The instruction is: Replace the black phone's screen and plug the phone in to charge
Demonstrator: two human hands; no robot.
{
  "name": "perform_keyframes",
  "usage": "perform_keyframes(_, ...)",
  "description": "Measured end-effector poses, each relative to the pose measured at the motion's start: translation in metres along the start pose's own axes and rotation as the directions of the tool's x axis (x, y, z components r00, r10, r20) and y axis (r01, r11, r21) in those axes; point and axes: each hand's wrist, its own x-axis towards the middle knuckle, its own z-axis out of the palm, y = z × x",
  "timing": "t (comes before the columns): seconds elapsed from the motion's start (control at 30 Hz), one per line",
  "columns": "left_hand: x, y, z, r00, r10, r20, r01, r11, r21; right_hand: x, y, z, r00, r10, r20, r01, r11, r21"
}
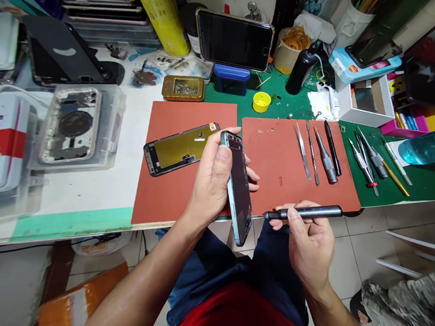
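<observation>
While the blue-framed smartphone [242,195] is clamped, tilted, in the L hand [211,180] at frame ctr, a pen-style screwdriver [319,211] is pinched in the R hand [311,243], lower R of ctr, tip apart from phone. Step in hand: prob. driver work being readied; next, tip alignment & steady phone prob. req'd. Display panel [181,149] is laid on the L mat [162,199].

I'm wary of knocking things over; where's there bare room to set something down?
Free: the white tabletop between the plastic box and left mat; the right mat between the left hand and tweezers, apart from tiny bits. Crowded: the right end of the green surface, with tools and blue bottle, and around the propped phone.
</observation>
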Motion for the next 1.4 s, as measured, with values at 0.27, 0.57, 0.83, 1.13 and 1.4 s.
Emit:
perform_keyframes(0.27,-0.0003,0.0006,0.0,1.0,-0.003,-0.005,0.003,1.0,0.0,0.0011,0.0011,0.0017,1.0,0.005,-0.021,-0.005,1.0,0.005)
perform_keyframes(0.57,-0.001,0.0006,0.0004,1.0,-0.007,-0.006,0.007,1.0,-0.005,0.0018,-0.0019,0.0033,1.0,0.007,-0.012,-0.008,1.0,-0.016)
perform_keyframes(0.83,-0.0003,-0.0005,-0.001,1.0,0.004,0.007,-0.004,1.0,0.0,0.001,-0.0025,0.0036,1.0,0.015,-0.01,-0.015,0.999,-0.03)
perform_keyframes(1.13,-0.0015,0.0019,0.0015,1.0,-0.006,-0.007,0.006,1.0,0.025,-0.0002,-0.004,0.0031,1.0,0.017,-0.01,-0.017,0.999,-0.045)
perform_keyframes(1.4,-0.0015,0.0005,0.0,1.0,-0.001,-0.005,0.001,1.0,0.013,0.0004,-0.0021,0.0019,1.0,0.016,-0.007,-0.016,0.999,-0.03)
